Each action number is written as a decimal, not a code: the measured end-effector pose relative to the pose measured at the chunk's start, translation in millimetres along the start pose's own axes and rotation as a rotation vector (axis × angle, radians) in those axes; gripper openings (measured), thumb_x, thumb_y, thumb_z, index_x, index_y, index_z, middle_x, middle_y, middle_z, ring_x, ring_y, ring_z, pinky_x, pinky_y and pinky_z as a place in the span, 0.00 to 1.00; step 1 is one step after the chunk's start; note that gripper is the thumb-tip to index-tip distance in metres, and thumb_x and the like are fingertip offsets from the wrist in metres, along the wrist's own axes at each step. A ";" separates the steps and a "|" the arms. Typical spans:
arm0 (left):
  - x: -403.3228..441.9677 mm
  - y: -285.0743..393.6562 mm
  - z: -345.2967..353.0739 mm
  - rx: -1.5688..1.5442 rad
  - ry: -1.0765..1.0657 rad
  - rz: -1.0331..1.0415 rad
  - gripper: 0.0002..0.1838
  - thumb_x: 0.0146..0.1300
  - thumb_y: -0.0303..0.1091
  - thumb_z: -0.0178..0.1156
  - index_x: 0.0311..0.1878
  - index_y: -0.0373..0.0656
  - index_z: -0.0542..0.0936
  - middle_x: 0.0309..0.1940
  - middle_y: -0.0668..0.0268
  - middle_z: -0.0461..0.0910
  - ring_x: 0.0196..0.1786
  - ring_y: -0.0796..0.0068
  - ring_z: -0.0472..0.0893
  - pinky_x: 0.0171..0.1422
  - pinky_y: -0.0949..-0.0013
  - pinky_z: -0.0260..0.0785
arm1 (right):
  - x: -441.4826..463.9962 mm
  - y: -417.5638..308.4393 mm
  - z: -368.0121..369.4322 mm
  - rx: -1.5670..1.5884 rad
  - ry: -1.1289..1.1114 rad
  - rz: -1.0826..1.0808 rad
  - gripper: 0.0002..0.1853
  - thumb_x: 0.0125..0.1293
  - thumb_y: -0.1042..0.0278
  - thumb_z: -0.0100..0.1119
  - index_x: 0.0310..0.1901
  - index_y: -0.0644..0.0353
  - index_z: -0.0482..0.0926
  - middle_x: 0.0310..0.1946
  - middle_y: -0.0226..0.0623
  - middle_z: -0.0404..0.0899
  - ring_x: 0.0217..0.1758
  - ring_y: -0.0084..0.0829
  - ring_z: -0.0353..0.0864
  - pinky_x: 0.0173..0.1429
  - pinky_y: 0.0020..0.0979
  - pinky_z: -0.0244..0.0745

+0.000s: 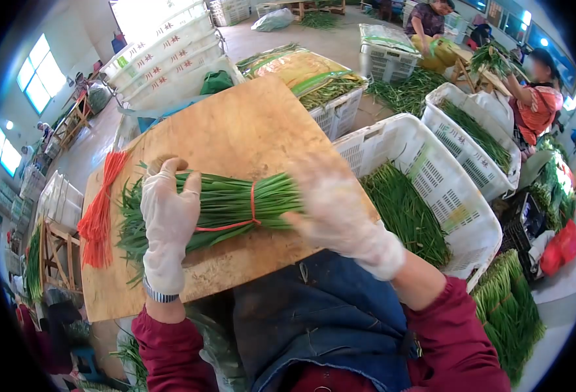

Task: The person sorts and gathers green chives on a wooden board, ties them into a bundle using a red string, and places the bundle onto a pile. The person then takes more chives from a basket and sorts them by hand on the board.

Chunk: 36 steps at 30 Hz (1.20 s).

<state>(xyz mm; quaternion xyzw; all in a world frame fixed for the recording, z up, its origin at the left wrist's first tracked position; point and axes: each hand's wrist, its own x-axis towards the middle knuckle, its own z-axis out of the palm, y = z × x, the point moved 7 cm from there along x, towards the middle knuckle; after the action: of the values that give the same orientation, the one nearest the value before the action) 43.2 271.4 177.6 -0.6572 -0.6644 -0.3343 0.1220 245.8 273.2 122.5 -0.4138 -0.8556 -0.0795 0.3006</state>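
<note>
Bundle: in the head view, the bundle point(226, 196) of long greens lies flat across the board point(249, 124), between the hands; the wide surface probably keeps the stalks level and together.
Band: a red band point(253, 202) circles the bundle right of its middle, one end trailing left; its likely purpose is to keep loose stalks in one body.
Left hand: the gloved left hand point(170, 215) rests over the bundle's left part, half open, thumb parted from curled fingers, nothing closed in its grasp; it seems placed to steady that spreading end.
Right hand: the gloved right hand point(337, 212) is at the bundle's right end, blurred, fingers looking extended; whether it grips or only touches the stalks I cannot tell.
Ties: red ties point(103, 212) lie along the board's left edge, apart from the bundle, presumably to be handy yet out of the way.
Crate: a white crate point(455, 176) of loose greens point(399, 212) stands just beside the board's right side, a spot that likely suits the right arm's reach.
</note>
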 end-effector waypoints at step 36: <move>-54.8 29.7 119.9 0.156 -0.377 0.522 0.55 0.31 0.48 0.72 0.64 0.32 0.59 0.57 0.54 0.65 0.61 0.54 0.63 0.67 0.46 0.48 | -54.5 124.8 11.5 0.826 0.290 1.131 0.13 0.60 0.65 0.62 0.24 0.63 0.73 0.17 0.29 0.71 0.20 0.17 0.64 0.24 0.22 0.62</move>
<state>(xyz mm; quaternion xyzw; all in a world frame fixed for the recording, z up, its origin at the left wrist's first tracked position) 110.7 297.9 63.5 -0.8441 -0.5083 -0.1124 0.1285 360.9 322.2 67.6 -0.6316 -0.4218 0.3646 0.5387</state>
